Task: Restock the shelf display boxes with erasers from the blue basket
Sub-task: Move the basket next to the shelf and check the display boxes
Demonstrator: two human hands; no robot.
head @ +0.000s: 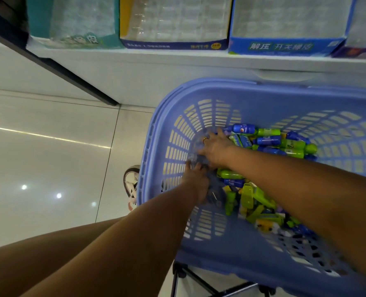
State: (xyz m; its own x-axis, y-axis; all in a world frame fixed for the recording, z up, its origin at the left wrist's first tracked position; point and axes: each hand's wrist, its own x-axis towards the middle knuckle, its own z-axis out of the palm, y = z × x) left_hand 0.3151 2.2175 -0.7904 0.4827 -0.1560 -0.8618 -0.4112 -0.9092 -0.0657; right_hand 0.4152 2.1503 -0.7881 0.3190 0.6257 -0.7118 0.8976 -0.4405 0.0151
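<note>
The blue basket (220, 249) stands below the shelf, holding a heap of green and blue erasers (272, 142) on its right side. Both my hands reach into its left part. My right hand (215, 147) and my left hand (196, 179) grip a crumpled clear plastic packet (196, 144) with dark contents; motion blur hides the finger detail. On the shelf above sit open display boxes: a teal box (40, 20), a yellow and purple box (173, 45) and a blue box (285, 47).
The white shelf ledge (177, 61) runs just behind the basket. A dark shelf edge (75, 78) slants down at the left. My shoe (131, 185) is on the glossy tiled floor (49, 168) beside the basket. Black stand legs (199, 281) show under the basket.
</note>
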